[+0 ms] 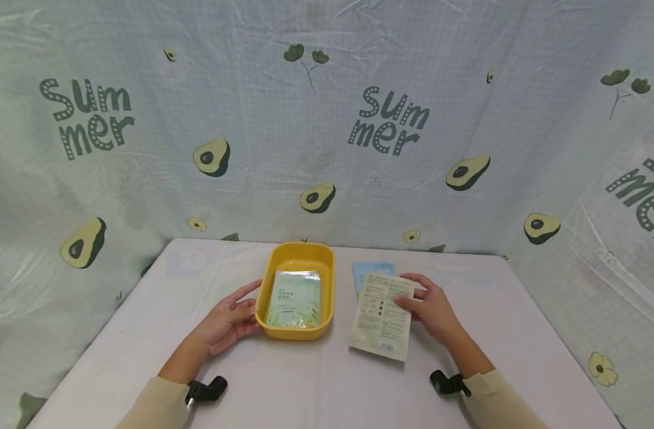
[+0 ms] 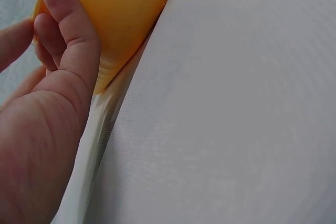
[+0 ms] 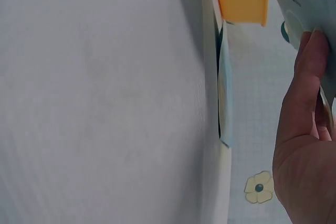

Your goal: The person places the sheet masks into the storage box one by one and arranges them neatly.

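Note:
In the head view a yellow tray (image 1: 327, 298) stands on the table with a pale green packet (image 1: 293, 298) lying inside. My left hand (image 1: 227, 322) is at its left side, fingertips at the rim and against the outer wall. In the left wrist view the fingers (image 2: 71, 30) overlap the yellow wall. My right hand (image 1: 431, 307) pinches a flat beige packet (image 1: 380, 316) by its right edge, thumb on the face towards me. Small print and a barcode cover that face. Behind it a light blue packet (image 1: 366, 269) lies on the table, partly hidden.
The table (image 1: 316, 387) has a white cover. A pale curtain (image 1: 262, 119) with avocados and lettering stands behind the table and along both sides. A black wrist camera (image 1: 209, 389) sits on the left forearm and another camera (image 1: 446, 382) on the right.

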A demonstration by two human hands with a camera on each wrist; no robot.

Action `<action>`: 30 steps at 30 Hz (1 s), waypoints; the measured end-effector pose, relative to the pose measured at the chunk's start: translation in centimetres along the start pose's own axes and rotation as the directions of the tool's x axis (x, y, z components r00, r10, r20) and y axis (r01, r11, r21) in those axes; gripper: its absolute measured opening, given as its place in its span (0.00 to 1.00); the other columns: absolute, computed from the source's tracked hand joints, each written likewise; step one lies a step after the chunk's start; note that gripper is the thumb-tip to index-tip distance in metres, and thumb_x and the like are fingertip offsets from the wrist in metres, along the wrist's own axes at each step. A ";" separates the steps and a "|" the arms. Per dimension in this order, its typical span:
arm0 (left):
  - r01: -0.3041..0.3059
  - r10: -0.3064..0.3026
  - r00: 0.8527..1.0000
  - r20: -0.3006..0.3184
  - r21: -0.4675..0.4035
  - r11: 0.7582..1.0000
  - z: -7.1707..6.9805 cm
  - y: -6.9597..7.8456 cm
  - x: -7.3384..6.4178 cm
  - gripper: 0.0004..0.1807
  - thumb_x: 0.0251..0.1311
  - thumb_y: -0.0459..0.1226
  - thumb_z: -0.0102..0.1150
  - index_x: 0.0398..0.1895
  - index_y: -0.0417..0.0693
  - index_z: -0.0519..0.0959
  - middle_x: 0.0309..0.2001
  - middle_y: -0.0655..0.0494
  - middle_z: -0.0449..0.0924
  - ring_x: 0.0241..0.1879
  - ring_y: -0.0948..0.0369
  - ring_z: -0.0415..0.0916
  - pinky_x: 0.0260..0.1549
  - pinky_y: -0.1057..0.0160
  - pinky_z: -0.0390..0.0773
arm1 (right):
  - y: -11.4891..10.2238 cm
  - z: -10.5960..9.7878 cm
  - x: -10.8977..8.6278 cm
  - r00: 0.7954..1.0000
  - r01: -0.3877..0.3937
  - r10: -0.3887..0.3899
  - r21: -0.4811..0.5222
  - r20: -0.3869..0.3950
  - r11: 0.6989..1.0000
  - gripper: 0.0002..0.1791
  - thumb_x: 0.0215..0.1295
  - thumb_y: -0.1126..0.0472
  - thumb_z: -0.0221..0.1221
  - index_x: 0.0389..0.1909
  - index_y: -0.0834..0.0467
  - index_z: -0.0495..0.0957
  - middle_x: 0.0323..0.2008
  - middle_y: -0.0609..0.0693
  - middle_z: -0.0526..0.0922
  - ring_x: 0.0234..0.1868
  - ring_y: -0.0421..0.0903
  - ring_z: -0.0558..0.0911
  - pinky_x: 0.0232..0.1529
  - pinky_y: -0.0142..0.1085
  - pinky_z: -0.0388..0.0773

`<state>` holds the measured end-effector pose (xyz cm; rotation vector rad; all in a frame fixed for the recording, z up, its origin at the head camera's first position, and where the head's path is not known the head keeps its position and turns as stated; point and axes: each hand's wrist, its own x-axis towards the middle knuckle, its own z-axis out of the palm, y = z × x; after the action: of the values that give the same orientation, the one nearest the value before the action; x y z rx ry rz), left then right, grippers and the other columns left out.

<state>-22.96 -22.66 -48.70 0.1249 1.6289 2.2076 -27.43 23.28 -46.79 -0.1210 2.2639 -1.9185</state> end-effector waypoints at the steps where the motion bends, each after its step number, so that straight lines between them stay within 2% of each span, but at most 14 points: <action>1: 0.000 0.000 1.000 0.001 0.000 1.000 0.0 0.0 0.0 0.41 0.74 0.30 0.52 0.84 0.55 0.46 0.50 0.56 0.76 0.43 0.61 0.80 0.48 0.63 0.85 | 0.0 0.1 0.0 1.000 0.002 -0.002 0.008 0.003 1.000 0.39 0.64 0.62 0.69 0.74 0.54 0.63 0.60 0.61 0.82 0.47 0.51 0.89 0.43 0.45 0.88; 14: -0.004 0.004 1.000 0.006 0.025 1.000 -0.1 0.2 0.0 0.43 0.73 0.30 0.54 0.84 0.54 0.46 0.50 0.56 0.78 0.43 0.60 0.81 0.48 0.62 0.85 | -0.9 1.7 -0.1 0.999 0.016 -0.020 0.124 0.030 0.992 0.41 0.63 0.65 0.69 0.74 0.55 0.62 0.58 0.58 0.84 0.46 0.52 0.89 0.43 0.46 0.88; 23: -0.001 0.002 1.000 -0.006 0.078 0.997 0.0 0.5 0.2 0.42 0.72 0.30 0.54 0.84 0.52 0.46 0.47 0.57 0.78 0.42 0.61 0.80 0.48 0.63 0.85 | -1.6 2.6 0.2 0.998 0.030 -0.037 0.161 0.042 0.986 0.42 0.63 0.66 0.69 0.76 0.56 0.61 0.59 0.58 0.84 0.47 0.52 0.89 0.45 0.45 0.88; 30: 0.004 -0.003 1.000 -0.014 0.082 0.997 -0.1 0.6 0.1 0.43 0.72 0.30 0.56 0.84 0.53 0.47 0.47 0.57 0.77 0.42 0.61 0.80 0.48 0.63 0.85 | -2.3 3.5 0.6 0.996 0.047 -0.060 0.184 0.066 0.982 0.40 0.63 0.67 0.69 0.74 0.57 0.63 0.57 0.57 0.85 0.46 0.51 0.89 0.43 0.44 0.88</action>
<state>-23.26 -22.84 -48.23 0.1294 1.7260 2.1443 -27.53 19.37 -45.11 -0.2240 2.0492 -2.1020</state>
